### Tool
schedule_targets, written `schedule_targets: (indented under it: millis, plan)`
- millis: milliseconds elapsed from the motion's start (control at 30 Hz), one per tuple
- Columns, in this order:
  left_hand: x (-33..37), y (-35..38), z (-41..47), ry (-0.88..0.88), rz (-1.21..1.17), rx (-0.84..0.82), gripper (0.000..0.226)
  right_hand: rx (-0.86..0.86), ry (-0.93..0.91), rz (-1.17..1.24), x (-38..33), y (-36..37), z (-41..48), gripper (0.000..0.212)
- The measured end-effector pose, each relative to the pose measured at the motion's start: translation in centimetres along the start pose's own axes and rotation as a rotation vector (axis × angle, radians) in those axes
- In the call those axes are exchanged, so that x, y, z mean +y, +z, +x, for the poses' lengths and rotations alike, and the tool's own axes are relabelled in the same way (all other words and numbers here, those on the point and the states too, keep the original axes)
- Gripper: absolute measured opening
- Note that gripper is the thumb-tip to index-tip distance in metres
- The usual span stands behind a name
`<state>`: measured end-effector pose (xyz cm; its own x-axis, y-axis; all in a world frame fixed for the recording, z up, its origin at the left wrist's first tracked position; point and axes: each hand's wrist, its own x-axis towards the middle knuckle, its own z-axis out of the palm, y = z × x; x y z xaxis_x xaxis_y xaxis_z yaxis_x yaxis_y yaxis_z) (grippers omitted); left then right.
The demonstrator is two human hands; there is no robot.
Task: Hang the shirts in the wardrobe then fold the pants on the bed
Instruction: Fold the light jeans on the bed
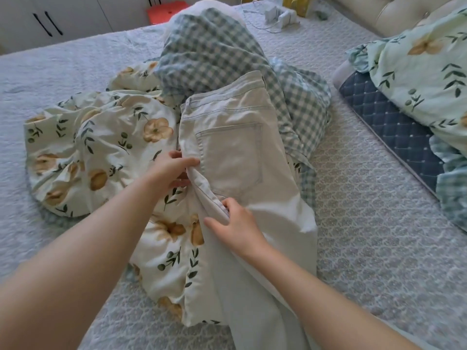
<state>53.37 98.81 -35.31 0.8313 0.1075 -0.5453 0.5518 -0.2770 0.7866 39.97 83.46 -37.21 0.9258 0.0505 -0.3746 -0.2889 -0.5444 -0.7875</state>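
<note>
Two bare forearms reach in from the bottom edge toward a pair of pale jeans (242, 152) spread in the middle of the bed (366, 198). The left hand (174, 170) grips the left edge of the jeans just beside the back pocket (230, 157), with the thumb on top and the fingers tucked under the lifted fabric. The right hand (237, 223) is a little nearer the camera, its fingers curled over the same raised seam and its thumb sticking out to the left. The two hands are close together but not touching.

The jeans lie pocket side up, with the waistband toward the far side and the legs running off the bottom edge. They rest partly on a crumpled flowered quilt (101, 147) to the left and partly on a heap of blue checked cloth (214, 59) behind and to the right. Whether that cloth is a shirt or the quilt's other side I cannot tell.

At the right edge a navy quilted pillow (386, 127) lies under green flowered bedding (429, 72). White wardrobe doors (30, 24) with black handles stand beyond the bed at the top left, near a red-orange object (166, 11).
</note>
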Motion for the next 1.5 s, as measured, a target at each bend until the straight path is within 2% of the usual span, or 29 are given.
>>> schedule_targets:
  millis: [133, 233, 333, 533, 667, 767, 833, 900, 967, 1033, 1067, 1100, 1167, 1200, 1300, 1400, 1467, 1500]
  plan:
    - [-1.0, 0.3, -1.7, -0.089, 0.076, 0.084, 0.006, -0.018, 0.025, -0.131, 2.7, -1.7, -2.4, 0.042]
    - [-0.9, 0.2, -2.4, -0.137, 0.026, 0.125, 0.009, -0.047, 0.067, -0.129, 5.6, -3.5, -4.4, 0.042]
    - [-1.0, 1.2, -3.4, -0.164, -0.012, 0.150, 0.026, -0.038, 0.130, -0.184, 8.0, -5.0, -6.2, 0.042]
    - [-1.5, 4.1, -7.1, -0.273, -0.033, -0.006, 0.043, 0.102, 0.166, -0.277, 9.9, -6.4, -9.5, 0.032]
    - [-1.0, 6.2, -9.7, -0.324, -0.074, -0.126, 0.031, 0.201, 0.029, -0.272, 8.1, -6.1, -12.6, 0.027]
    - [-0.3, 7.4, -11.1, -0.283, -0.147, -0.140, 0.020, 0.143, -0.080, -0.199, 6.6, -4.8, -14.4, 0.025]
    - [-1.4, 7.2, -10.4, -0.260, -0.140, -0.077, 0.032, 0.089, -0.114, -0.154, 6.4, -3.7, -15.1, 0.023]
    - [-3.3, 6.2, -10.5, -0.231, -0.104, 0.030, 0.046, 0.046, -0.119, -0.141, 6.6, -2.5, -15.8, 0.032]
    - [-5.0, 5.7, -12.0, -0.203, -0.146, 0.063, 0.030, 0.015, -0.114, -0.145, 7.0, -1.2, -16.2, 0.037]
    - [-6.5, 5.7, -13.9, -0.192, -0.166, 0.019, 0.025, -0.037, -0.132, -0.139, 7.4, -0.2, -16.7, 0.027]
    - [-7.1, 5.9, -14.8, -0.193, -0.151, -0.010, 0.029, -0.076, -0.129, -0.138, 7.7, 0.3, -16.8, 0.013]
    - [-7.9, 6.1, -15.9, -0.202, -0.114, -0.043, 0.035, -0.115, -0.123, -0.148, 7.9, 0.7, -17.2, 0.009]
    - [-9.5, 7.1, -17.9, -0.238, -0.025, -0.088, 0.040, -0.185, -0.099, -0.160, 8.9, 1.5, -18.0, 0.033]
    - [-10.5, 7.8, -18.9, -0.255, 0.002, -0.095, 0.040, -0.195, -0.091, -0.170, 9.6, 1.7, -18.6, 0.038]
    - [-13.2, 9.3, -21.6, -0.294, 0.036, -0.062, 0.028, -0.173, -0.079, -0.270, 12.4, 1.3, -20.5, 0.033]
    - [-15.3, 9.8, -23.3, -0.295, -0.027, -0.021, 0.016, -0.146, 0.020, -0.459, 15.9, -0.3, -22.1, 0.030]
    - [-16.5, 9.9, -24.2, -0.272, -0.093, -0.020, 0.016, -0.147, 0.097, -0.612, 18.3, -1.6, -23.0, 0.032]
    - [-17.1, 10.0, -24.6, -0.267, -0.119, -0.025, 0.024, -0.141, 0.135, -0.677, 19.3, -2.2, -23.5, 0.032]
